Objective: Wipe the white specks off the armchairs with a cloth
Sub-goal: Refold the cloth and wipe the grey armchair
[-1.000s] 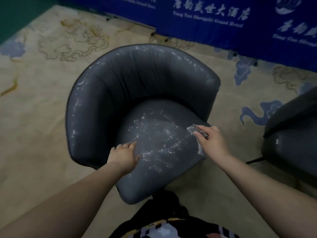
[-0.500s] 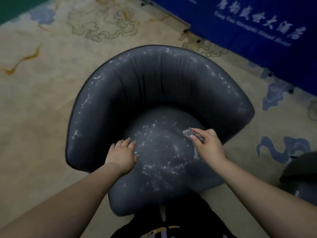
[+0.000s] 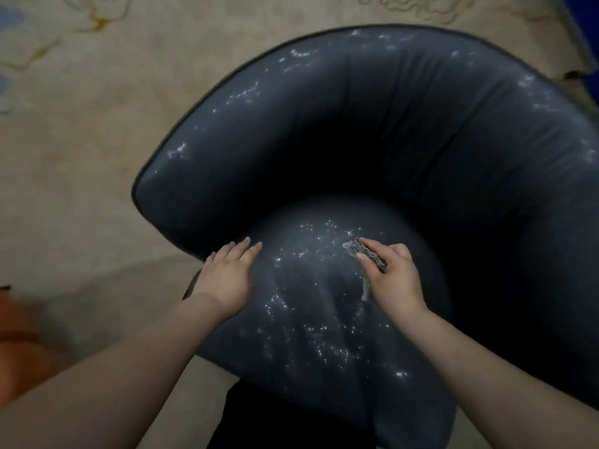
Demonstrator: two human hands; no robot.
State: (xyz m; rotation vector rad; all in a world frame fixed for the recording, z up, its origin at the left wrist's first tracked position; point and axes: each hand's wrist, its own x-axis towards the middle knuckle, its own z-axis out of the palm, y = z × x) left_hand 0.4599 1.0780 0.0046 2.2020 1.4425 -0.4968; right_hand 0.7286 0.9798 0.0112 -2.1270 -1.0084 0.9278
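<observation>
Cloth: a small grey cloth (image 3: pixel 364 254) sits near the middle of the seat cushion, pinched in the right hand (image 3: pixel 390 280), its crumpled front edge touching the upholstery among the specks.
White specks: the white specks (image 3: pixel 311 332) lie thick across the seat cushion (image 3: pixel 324 319), from beside the cloth down to the front edge; more trail along the top of the curved backrest (image 3: pixel 372 102).
Armchair: the dark grey armchair (image 3: pixel 227 150) fills most of the view, standing on a beige patterned carpet (image 3: pixel 81 124).
Right hand: fingers curled over the cloth, holding it against the cushion.
Left hand: the left hand (image 3: pixel 227 273) lies flat with straight fingers on the cushion's left edge, holding nothing, apparently steadying the chair.
Progress: judged very early; wiping looks only just begun.
Left to do: seat, backrest rim, then any other armchairs, none of which show here.
</observation>
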